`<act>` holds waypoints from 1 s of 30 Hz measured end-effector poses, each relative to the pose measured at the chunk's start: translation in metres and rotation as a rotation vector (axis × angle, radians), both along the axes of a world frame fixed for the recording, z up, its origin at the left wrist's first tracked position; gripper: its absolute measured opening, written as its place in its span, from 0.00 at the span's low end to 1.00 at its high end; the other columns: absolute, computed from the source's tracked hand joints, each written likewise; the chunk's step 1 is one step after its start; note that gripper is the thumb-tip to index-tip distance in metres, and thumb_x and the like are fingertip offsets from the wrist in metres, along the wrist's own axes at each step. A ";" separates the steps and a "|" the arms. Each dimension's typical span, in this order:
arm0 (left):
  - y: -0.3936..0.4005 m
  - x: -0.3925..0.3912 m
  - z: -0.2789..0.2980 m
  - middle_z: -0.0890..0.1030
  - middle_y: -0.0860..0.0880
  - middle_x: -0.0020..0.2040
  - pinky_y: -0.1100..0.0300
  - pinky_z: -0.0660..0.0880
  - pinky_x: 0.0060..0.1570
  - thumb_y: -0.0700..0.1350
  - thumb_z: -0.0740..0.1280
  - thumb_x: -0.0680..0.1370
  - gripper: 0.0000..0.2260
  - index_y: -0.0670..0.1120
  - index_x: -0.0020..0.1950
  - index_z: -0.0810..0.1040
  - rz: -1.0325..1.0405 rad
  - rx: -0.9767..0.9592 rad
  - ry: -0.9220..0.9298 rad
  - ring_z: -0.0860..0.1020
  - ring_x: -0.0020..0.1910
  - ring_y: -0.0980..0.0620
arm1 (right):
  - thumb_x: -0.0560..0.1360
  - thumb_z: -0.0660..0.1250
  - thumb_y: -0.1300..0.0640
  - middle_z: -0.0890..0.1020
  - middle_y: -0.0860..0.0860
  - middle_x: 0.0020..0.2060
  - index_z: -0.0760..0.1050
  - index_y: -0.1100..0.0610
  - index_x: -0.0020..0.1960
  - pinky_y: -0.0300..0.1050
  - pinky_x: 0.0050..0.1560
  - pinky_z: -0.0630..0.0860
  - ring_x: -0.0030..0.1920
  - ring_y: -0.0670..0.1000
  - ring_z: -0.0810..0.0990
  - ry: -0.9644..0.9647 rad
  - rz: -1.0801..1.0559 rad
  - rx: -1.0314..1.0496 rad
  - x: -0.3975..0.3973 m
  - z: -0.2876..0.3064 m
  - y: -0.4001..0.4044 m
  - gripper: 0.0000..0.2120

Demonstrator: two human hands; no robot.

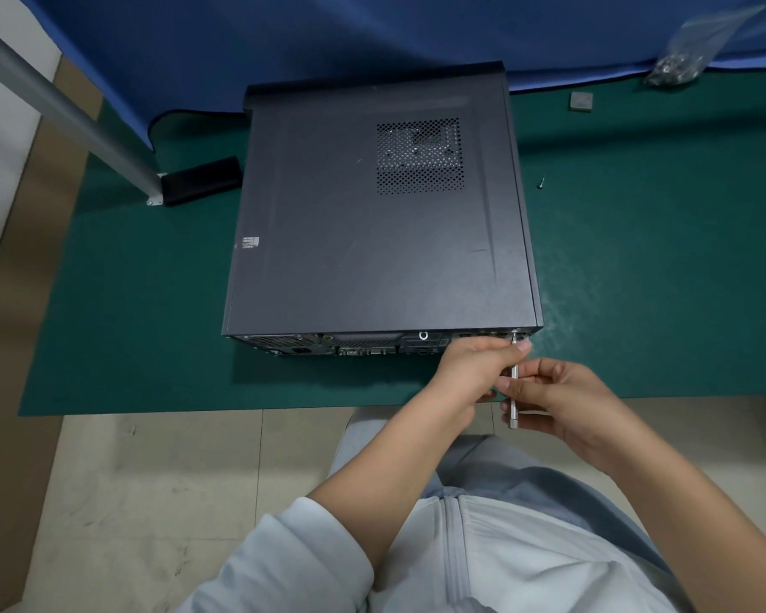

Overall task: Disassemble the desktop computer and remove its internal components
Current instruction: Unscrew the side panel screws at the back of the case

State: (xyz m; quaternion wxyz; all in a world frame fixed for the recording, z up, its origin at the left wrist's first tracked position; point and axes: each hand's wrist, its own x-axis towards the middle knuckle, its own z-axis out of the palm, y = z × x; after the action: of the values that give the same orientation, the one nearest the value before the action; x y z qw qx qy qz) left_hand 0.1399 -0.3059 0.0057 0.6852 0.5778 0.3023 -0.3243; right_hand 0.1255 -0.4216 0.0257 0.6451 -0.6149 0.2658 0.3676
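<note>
**Screwdriver at the rear corner of the closed case**

The desktop computer (372, 223) lies flat on its side on the green mat (637, 258), its side panel facing up and its rear panel turned toward the person. Just left of the case sits a small black box (202, 180), against a grey metal post (58, 104).

At the case's near right corner, the left hand (474, 369) has its fingers curled, pinching the upper shaft of a slim silver screwdriver (513, 391) right where the tip meets the rear panel. Just right of it, the right hand (567, 409) curls round the lower end of the same tool. Whether the tip sits in a screw cannot be made out (the fingers cover that spot).

Right of the case, a loose screw (541, 183) lies on the mat. Farther right and beyond it are a small grey square pad (581, 101) and a clear plastic bag (682, 64) of dark small parts, too blurred to identify.
</note>
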 end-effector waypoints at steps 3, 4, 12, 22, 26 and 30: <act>-0.002 -0.002 -0.002 0.79 0.50 0.35 0.61 0.71 0.34 0.47 0.70 0.76 0.12 0.41 0.56 0.81 0.017 -0.007 -0.002 0.71 0.31 0.54 | 0.75 0.65 0.66 0.83 0.59 0.37 0.78 0.66 0.46 0.43 0.34 0.80 0.33 0.51 0.82 0.031 0.013 0.096 0.001 0.000 -0.005 0.04; -0.002 -0.002 -0.003 0.78 0.52 0.32 0.62 0.70 0.31 0.46 0.69 0.77 0.11 0.42 0.56 0.81 0.023 -0.011 -0.004 0.69 0.29 0.55 | 0.76 0.64 0.66 0.83 0.59 0.38 0.79 0.66 0.46 0.43 0.34 0.80 0.33 0.51 0.82 0.022 0.013 0.096 0.002 0.000 -0.007 0.06; -0.003 -0.003 -0.002 0.82 0.47 0.49 0.64 0.73 0.43 0.51 0.72 0.74 0.15 0.44 0.55 0.80 0.026 0.017 -0.018 0.77 0.46 0.53 | 0.73 0.69 0.65 0.78 0.54 0.31 0.74 0.63 0.44 0.49 0.38 0.78 0.29 0.49 0.78 -0.096 0.010 -0.125 -0.001 -0.001 0.000 0.04; -0.006 -0.006 -0.003 0.82 0.54 0.43 0.66 0.71 0.36 0.45 0.64 0.80 0.07 0.45 0.51 0.81 0.075 -0.064 -0.042 0.74 0.33 0.59 | 0.78 0.61 0.65 0.81 0.55 0.32 0.77 0.65 0.46 0.46 0.36 0.81 0.30 0.51 0.79 0.009 0.006 0.060 0.001 0.003 -0.006 0.07; -0.004 -0.007 -0.002 0.81 0.51 0.40 0.63 0.73 0.37 0.49 0.70 0.76 0.08 0.45 0.48 0.81 0.049 -0.062 -0.050 0.75 0.35 0.55 | 0.78 0.64 0.64 0.82 0.58 0.35 0.71 0.64 0.50 0.43 0.31 0.80 0.29 0.51 0.80 0.005 -0.013 0.018 -0.002 0.000 -0.002 0.03; -0.005 -0.010 -0.002 0.82 0.50 0.43 0.66 0.71 0.29 0.45 0.69 0.76 0.11 0.41 0.56 0.79 0.106 -0.081 -0.061 0.73 0.24 0.60 | 0.78 0.63 0.63 0.80 0.57 0.34 0.73 0.63 0.48 0.42 0.29 0.76 0.27 0.50 0.76 0.008 0.009 0.058 -0.001 -0.002 -0.005 0.02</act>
State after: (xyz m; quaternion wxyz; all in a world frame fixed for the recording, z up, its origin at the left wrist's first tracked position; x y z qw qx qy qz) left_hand 0.1304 -0.3108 0.0041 0.7331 0.5424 0.2981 -0.2821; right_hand 0.1245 -0.4269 0.0237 0.6599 -0.5956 0.2550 0.3804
